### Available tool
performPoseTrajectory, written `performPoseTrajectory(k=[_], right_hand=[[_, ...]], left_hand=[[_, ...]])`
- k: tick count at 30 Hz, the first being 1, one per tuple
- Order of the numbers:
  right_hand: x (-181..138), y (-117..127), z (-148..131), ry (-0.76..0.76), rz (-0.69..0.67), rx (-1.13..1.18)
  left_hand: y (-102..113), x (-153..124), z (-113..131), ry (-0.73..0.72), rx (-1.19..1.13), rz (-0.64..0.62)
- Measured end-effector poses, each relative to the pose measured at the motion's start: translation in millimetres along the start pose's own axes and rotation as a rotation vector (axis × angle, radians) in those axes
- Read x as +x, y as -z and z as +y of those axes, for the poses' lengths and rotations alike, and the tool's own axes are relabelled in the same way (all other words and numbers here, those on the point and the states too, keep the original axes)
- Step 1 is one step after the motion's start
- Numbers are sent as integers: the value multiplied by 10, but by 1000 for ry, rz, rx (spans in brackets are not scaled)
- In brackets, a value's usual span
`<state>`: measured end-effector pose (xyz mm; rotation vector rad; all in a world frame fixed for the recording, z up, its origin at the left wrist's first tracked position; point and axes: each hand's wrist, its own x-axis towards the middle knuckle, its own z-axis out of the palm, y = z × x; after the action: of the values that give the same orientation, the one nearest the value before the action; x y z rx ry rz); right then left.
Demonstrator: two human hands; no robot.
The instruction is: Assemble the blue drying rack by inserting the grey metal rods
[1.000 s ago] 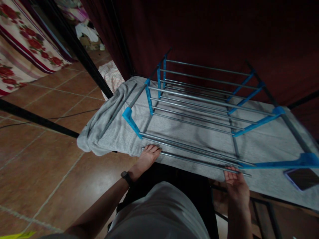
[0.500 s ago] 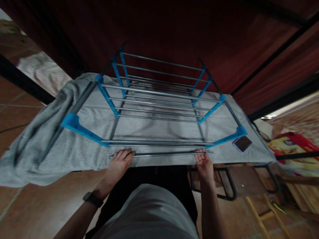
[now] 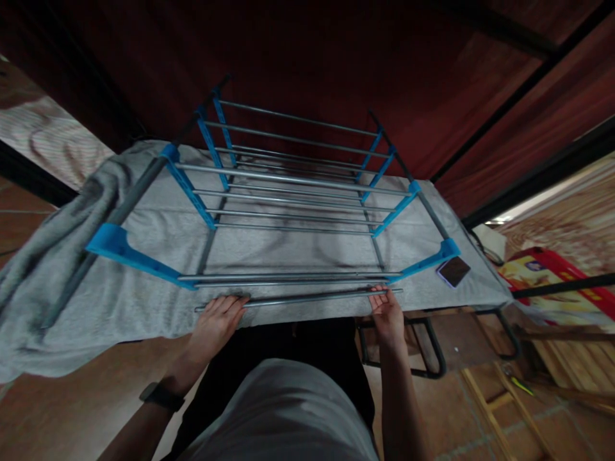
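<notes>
A loose grey metal tube (image 3: 307,298) lies crosswise near the front edge of the cloth-covered surface. My left hand (image 3: 218,322) is closed over the tube close to its left end, knuckles up. My right hand (image 3: 387,315) holds it near the right end, palm turned up and fingers curled around it. Just beyond stands a rack of grey tubes with blue plastic brackets (image 3: 144,259), resting on its side. Its front pair of crossbars (image 3: 288,279) runs nearly parallel to the loose tube, a small gap away.
A grey blanket (image 3: 144,307) covers the surface and bunches up at the left. A phone (image 3: 453,272) lies beside the right front bracket. Dark red fabric (image 3: 298,57) hangs behind the rack. On the right are a red and yellow package (image 3: 548,282) and a wooden frame (image 3: 500,402).
The view has shifted slightly, moving the rack leftward in the picture. The tube now slants a little more, its left end lower. Both hands keep their hold on it.
</notes>
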<state>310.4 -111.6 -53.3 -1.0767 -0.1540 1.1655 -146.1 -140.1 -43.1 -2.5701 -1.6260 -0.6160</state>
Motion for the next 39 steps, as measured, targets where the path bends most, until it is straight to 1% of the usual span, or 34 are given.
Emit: performPoseTrajectory(k=[8,12,15,26,32,37,39], right_hand=[[24,15,-7,-6,22,-40],[49,32,4,-4,35,-18],[66,53,13,3,29,-48],[-5,-4,-14,-17,52,9],[-10,22,1,-1,39,-6],[5,42,18,10,25,-10],[10,41,24,10,39,2]], left_hand=[[3,-1,-12,-3,-20,2],[20,1,-12,21,-39,-12],[31,3,-22,31,-37,-7],[76,-4,-38,-16,-32,2],[77,6,-33,-13,-35,-17],[55,2,-49,-35,-15,-1],[45,-7,-56,-42,-11,2]])
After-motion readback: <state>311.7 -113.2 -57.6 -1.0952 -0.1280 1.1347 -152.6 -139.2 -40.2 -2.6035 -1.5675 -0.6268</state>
